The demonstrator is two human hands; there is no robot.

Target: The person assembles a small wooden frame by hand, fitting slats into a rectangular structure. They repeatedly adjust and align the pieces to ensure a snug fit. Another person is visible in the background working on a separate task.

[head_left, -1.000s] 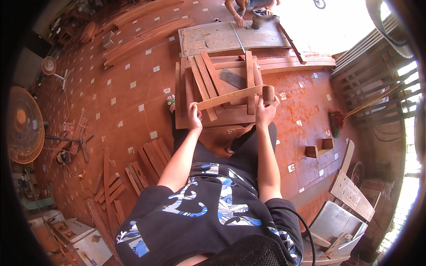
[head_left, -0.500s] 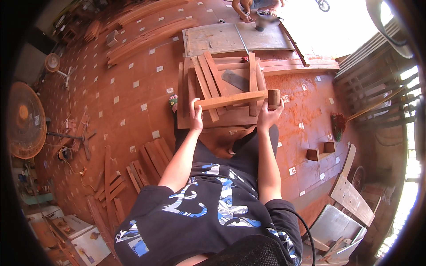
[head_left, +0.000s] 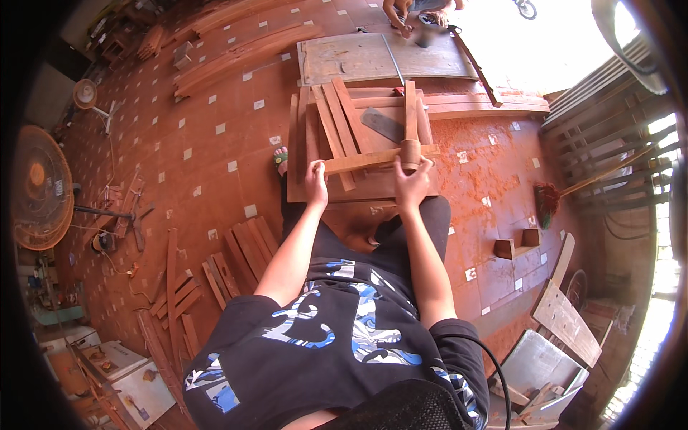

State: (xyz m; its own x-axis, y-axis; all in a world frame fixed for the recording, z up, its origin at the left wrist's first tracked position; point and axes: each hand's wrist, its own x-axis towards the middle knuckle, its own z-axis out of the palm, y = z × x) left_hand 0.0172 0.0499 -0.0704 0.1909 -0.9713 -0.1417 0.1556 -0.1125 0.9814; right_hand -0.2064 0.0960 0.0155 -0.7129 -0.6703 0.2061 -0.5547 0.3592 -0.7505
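A long, slim wooden strip (head_left: 358, 162) lies crosswise above the work stand. My left hand (head_left: 316, 183) grips its left end. In my right hand (head_left: 413, 184) is a short brown cylindrical block (head_left: 411, 154), which overlaps the strip near its right end; its exact kind I cannot make out. Beneath the strip, several loose wooden slats (head_left: 337, 115) and a flat grey metal plate (head_left: 382, 125) rest on the wooden stand (head_left: 304, 188). One upright slat (head_left: 411, 107) runs away from the block.
Beyond the stand lies a low board (head_left: 351, 61), where another person's hands (head_left: 405, 30) work. Planks (head_left: 247, 247) lie on the tiled floor at left, near a large fan (head_left: 43, 188). A broom (head_left: 548, 201) and a small wooden frame (head_left: 517, 247) are at right, with shavings around.
My right hand has moved left along the strip with the cylindrical block, so the strip's right end now shows past it. My left hand stays at the left end.
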